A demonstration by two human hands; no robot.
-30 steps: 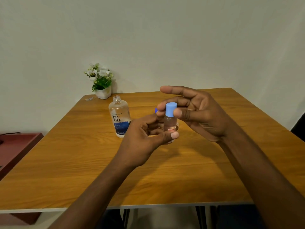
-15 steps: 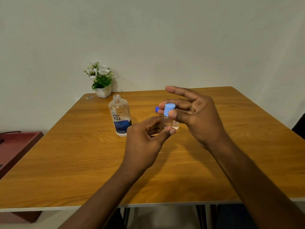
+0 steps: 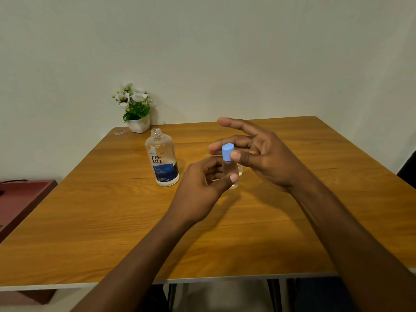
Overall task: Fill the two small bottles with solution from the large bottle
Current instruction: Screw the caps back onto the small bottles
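My left hand (image 3: 202,183) grips a small clear bottle (image 3: 229,170) by its body, held upright just above the wooden table (image 3: 112,221). My right hand (image 3: 258,154) pinches the bottle's light blue cap (image 3: 227,152) between thumb and fingers, with the other fingers spread. A second small clear bottle (image 3: 240,170) peeks out behind the first, mostly hidden. The large clear bottle (image 3: 162,158) with a blue "renu" label stands uncapped to the left of my hands.
A white pot of white flowers (image 3: 136,109) sits at the table's far left corner, with a small clear scrap (image 3: 119,132) beside it. A dark red tray-like piece of furniture (image 3: 20,199) stands left of the table.
Both hands stay around the small bottle. My right fingers have shifted on the blue cap, and a darker blue piece seen behind the cap earlier is now hidden.
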